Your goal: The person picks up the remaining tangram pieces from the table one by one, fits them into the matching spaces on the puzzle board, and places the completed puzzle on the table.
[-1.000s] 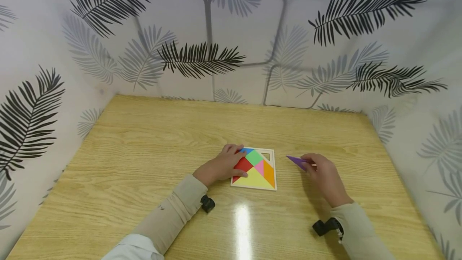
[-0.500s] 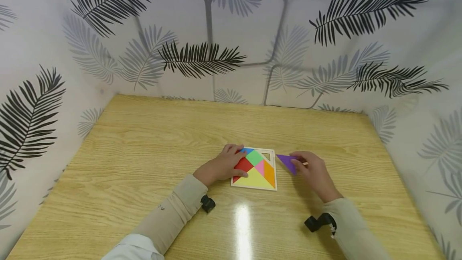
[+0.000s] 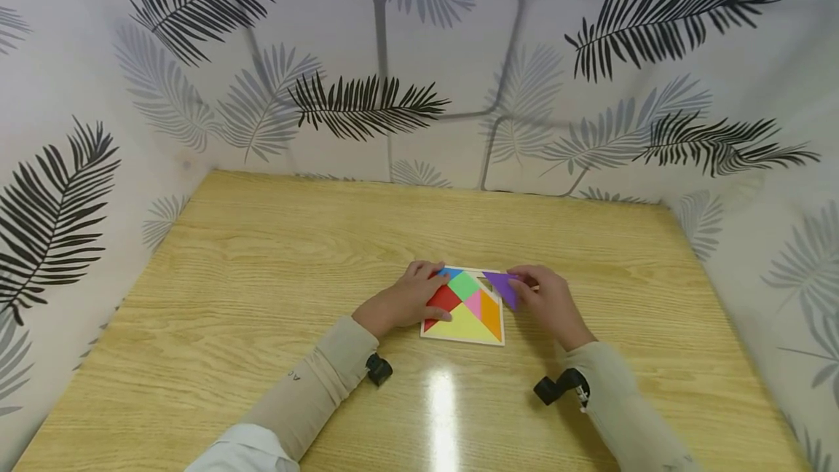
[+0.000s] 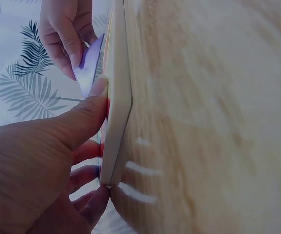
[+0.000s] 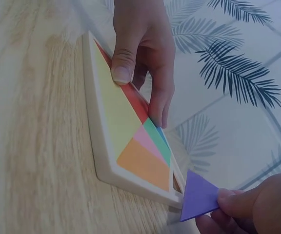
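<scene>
A square tangram board (image 3: 462, 341) with a white frame lies on the table, filled with coloured pieces: a yellow triangle (image 3: 462, 328), red, green (image 3: 464, 285), pink, orange (image 3: 491, 315) and blue. At its upper right corner, part of a cut-out recess shows. My left hand (image 3: 405, 302) rests across the board's left side, thumb and fingers spread over the red and blue pieces. My right hand (image 3: 547, 299) pinches a purple triangle tangram piece (image 3: 503, 288) between thumb and fingers. In the head view the piece overlaps the board's upper right corner; in the right wrist view (image 5: 199, 197) it stands tilted beside that corner.
The wood-grain table (image 3: 314, 239) carries the board. A pale curtain (image 3: 432, 57) with leaf prints hangs behind and at both sides. Black wrist cameras (image 3: 378, 369) sit on both forearms.
My right hand has carried the purple triangle leftward from beside the board to its upper right corner, turning its broad face into view. My left hand has stayed on the board.
</scene>
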Tool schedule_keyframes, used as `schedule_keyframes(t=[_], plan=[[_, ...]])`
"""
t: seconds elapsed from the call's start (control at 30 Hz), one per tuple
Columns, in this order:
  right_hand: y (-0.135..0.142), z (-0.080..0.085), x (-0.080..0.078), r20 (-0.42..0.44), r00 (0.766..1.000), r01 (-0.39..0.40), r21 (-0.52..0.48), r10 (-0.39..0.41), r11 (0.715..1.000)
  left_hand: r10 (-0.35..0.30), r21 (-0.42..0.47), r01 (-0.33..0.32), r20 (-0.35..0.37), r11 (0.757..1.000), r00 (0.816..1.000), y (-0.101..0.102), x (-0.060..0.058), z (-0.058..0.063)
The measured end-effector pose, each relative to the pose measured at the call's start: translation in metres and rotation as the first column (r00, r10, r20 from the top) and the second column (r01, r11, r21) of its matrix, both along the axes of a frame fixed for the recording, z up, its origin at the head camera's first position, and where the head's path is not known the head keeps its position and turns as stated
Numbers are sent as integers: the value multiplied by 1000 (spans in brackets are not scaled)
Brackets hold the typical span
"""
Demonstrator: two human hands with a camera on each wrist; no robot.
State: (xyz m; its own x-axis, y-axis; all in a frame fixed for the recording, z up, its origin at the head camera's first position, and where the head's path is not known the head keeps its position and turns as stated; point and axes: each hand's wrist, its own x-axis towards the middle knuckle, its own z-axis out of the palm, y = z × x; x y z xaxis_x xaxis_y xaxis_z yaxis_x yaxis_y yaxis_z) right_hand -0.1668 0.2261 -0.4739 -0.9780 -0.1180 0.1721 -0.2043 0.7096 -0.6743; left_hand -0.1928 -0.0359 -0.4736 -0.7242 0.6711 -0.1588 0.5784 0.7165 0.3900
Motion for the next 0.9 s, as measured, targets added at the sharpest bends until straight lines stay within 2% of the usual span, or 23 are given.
schedule_keyframes(t=[0.33, 0.9], plan=[[-12, -2, -10, 119, 992, 48, -6, -47, 999, 5, 7, -5, 9, 1000, 1000, 0, 0, -1], [-26, -6, -17, 104, 993, 55, -43, -51, 998, -6, 5, 6, -2, 1000, 1000, -1, -2, -2]])
